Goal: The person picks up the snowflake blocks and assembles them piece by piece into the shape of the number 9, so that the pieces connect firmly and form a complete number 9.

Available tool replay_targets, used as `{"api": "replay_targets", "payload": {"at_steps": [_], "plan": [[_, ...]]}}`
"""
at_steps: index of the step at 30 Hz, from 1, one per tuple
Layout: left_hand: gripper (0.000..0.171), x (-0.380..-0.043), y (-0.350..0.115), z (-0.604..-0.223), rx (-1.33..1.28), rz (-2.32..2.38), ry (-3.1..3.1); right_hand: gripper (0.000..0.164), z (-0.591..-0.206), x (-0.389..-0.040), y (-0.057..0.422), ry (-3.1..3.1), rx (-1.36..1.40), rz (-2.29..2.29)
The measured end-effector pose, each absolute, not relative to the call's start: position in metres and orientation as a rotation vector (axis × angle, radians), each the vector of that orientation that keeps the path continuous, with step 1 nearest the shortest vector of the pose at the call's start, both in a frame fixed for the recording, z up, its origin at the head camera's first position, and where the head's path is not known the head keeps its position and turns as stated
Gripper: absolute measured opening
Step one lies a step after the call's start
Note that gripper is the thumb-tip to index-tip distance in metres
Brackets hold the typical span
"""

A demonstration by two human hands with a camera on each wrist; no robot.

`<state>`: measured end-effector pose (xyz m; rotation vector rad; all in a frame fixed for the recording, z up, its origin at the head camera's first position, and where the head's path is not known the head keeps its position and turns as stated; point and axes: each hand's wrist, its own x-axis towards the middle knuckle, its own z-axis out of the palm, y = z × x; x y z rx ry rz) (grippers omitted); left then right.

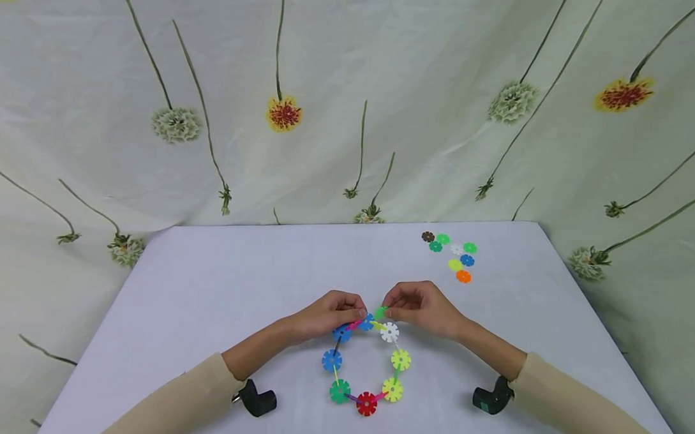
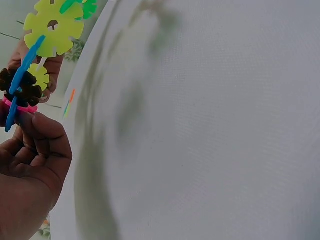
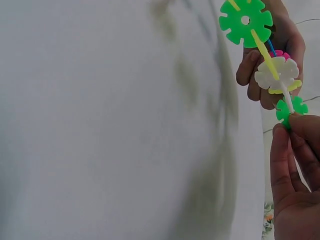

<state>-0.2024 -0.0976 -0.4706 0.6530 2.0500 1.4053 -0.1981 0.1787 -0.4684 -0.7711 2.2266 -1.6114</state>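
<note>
A ring of slotted plastic snowflake discs (image 1: 366,403) hangs between both hands, flat discs joined by discs seen edge-on. My left hand (image 1: 334,313) pinches the ring's far side, by a pink disc (image 2: 27,107) next to a blue disc (image 1: 367,322). Facing it, my right hand (image 1: 423,307) pinches a green disc (image 1: 381,313) between thumb and fingertips. That green disc (image 3: 285,111) touches or nearly touches the yellow edge-on disc; whether it is slotted in I cannot tell. A white disc (image 1: 389,332) of the ring lies just below the right fingers.
Several loose discs lie at the back right of the white table (image 1: 254,258), among them an orange disc (image 1: 463,276) and a brown disc (image 1: 428,236). A flower-patterned cloth (image 1: 330,63) hangs behind. Black wrist-worn devices (image 1: 257,399) sit below both forearms.
</note>
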Motion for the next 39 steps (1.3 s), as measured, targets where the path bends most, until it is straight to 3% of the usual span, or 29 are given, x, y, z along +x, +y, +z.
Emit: {"api": "replay_targets", "payload": {"at_steps": [39], "plan": [[0.023,-0.198,-0.097,-0.479,0.649,1.416,2.011,0.016,-0.465,-0.175,0.164,2.580,-1.088,-1.368]]}}
